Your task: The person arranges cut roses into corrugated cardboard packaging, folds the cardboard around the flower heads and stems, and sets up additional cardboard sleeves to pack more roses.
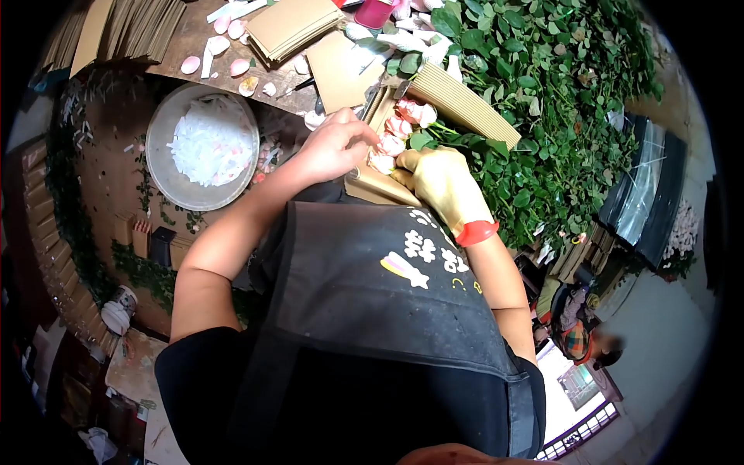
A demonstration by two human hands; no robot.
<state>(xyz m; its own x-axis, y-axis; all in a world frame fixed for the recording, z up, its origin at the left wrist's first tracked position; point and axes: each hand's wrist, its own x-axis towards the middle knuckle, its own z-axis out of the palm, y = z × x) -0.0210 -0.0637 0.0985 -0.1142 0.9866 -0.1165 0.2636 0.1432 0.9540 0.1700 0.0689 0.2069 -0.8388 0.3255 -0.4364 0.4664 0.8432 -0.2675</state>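
A row of pink roses lies on brown cardboard in front of my apron, their green stems running right. My left hand is bare, at the left side of the blooms. Its fingers are apart and slightly bent, the tips next to the petals, nothing visible in them. My right hand wears a yellow glove with a red cuff. Its fingers curl around the lower roses beside their stems; the fingertips are partly hidden. Ribbed cardboard stands up beyond the flowers.
Leafy rose stems are heaped at the right. Flat cardboard pieces and loose petals lie on the wooden table. A bucket of white scraps stands at the left. Another person is in the background at right.
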